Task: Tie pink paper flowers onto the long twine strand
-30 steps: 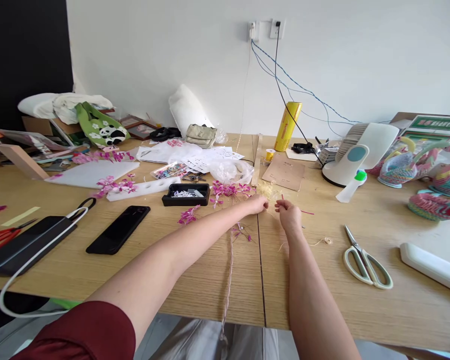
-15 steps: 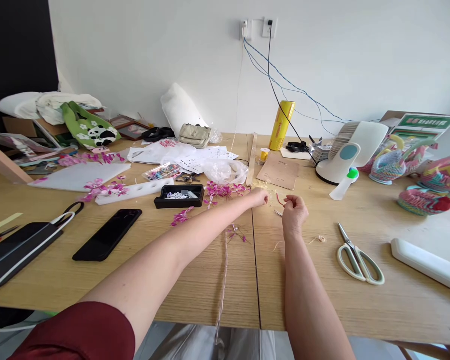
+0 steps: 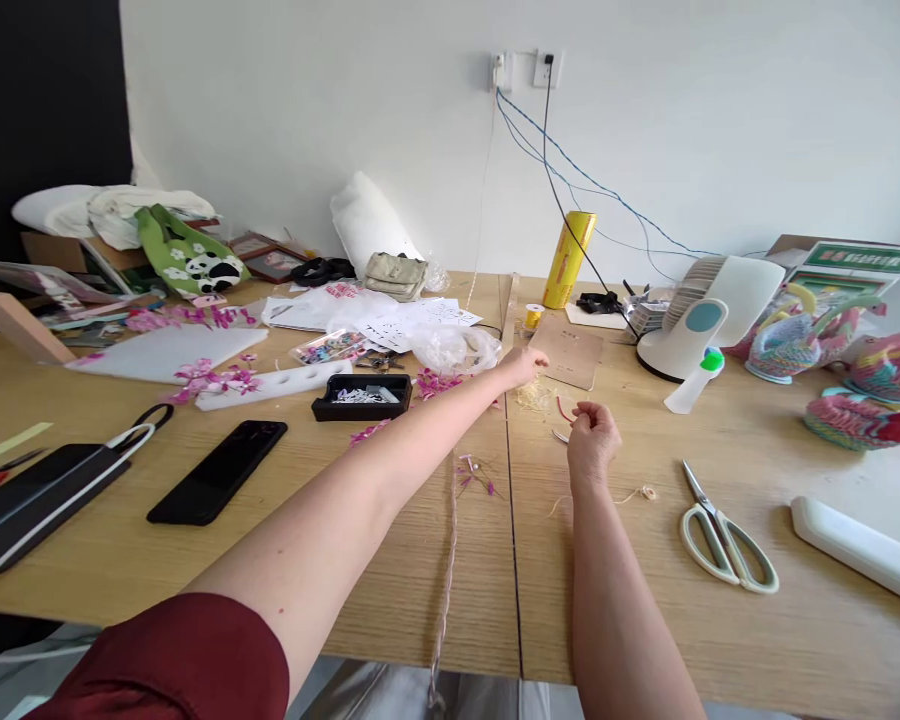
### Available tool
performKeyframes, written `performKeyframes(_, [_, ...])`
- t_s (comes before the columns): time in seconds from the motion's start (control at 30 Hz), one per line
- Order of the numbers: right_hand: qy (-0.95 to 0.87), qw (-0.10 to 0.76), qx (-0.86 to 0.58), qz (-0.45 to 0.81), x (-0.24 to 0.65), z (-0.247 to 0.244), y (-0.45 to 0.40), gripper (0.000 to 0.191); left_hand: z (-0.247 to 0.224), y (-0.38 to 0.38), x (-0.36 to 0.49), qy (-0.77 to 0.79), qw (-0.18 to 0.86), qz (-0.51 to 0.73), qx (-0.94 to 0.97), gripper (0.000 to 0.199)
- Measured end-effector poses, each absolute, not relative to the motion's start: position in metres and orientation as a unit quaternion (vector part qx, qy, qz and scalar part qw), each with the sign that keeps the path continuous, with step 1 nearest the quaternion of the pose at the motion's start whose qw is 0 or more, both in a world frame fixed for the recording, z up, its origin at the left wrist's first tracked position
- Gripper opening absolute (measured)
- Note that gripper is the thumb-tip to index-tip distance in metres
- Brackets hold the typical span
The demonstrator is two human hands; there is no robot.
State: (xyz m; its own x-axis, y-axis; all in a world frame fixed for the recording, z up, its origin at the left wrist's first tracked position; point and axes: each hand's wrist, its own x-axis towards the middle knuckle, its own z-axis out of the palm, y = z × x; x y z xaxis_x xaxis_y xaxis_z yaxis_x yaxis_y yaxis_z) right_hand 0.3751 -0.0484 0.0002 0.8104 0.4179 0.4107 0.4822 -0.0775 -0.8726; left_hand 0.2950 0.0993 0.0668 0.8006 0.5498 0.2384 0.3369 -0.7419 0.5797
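My left hand [image 3: 523, 367] reaches over the far middle of the table, fingers drawn together. Whatever is between its fingertips is too small to make out. Just below it lies a loose heap of pale yellow strands [image 3: 536, 395]. Closer to me on the right, my right hand [image 3: 595, 440] is closed in a pinch, and a thin red strip [image 3: 562, 408] sticks out at its fingertips. A small whitish piece [image 3: 559, 436] lies beside that hand. Pale thread [image 3: 647, 493] curls on the wood nearby, and scissors [image 3: 727, 535] rest to the right.
A braided cord [image 3: 448, 570] runs from the table toward my lap. Pink flowers [image 3: 214, 380], a black tray [image 3: 361, 397] and a phone [image 3: 217, 470] lie leftward. Behind stand a yellow roll [image 3: 570, 260], a thread spool [image 3: 533, 316] and a fan [image 3: 709, 310].
My left hand has lifted slightly away from me, showing more of the yellow strands. The right hand keeps its pinch in nearly the same place. The view has shifted a little.
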Motion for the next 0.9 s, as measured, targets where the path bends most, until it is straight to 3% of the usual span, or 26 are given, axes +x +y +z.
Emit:
performKeyframes(0.2, [-0.353, 0.589, -0.724, -0.071, 0.370, -0.001, -0.043, 0.028, 0.119, 0.095, 0.231, 0.224, 0.244, 0.299, 0.895, 0.026])
performKeyframes(0.37, [-0.456, 0.561, -0.685, -0.089, 0.344, 0.012, -0.041, 0.026, 0.148, 0.065, 0.129, 0.210, 0.245, 0.173, 0.930, 0.026])
performKeyframes(0.57, [-0.584, 0.477, -0.653, -0.065, 0.309, 0.021, -0.043, 0.021, 0.110, 0.032, 0.033, 0.315, 0.142, 0.028, 0.938, 0.017])
performKeyframes(0.67, [-0.603, 0.461, -0.649, -0.048, 0.304, 0.018, -0.042, 0.021, 0.084, 0.018, 0.005, 0.337, 0.159, 0.019, 0.928, 0.014])
performKeyframes(0.9, [-0.606, 0.444, -0.659, -0.037, 0.306, 0.013, -0.038, 0.022, 0.039, 0.000, -0.023, 0.397, 0.056, 0.111, 0.909, 0.018])
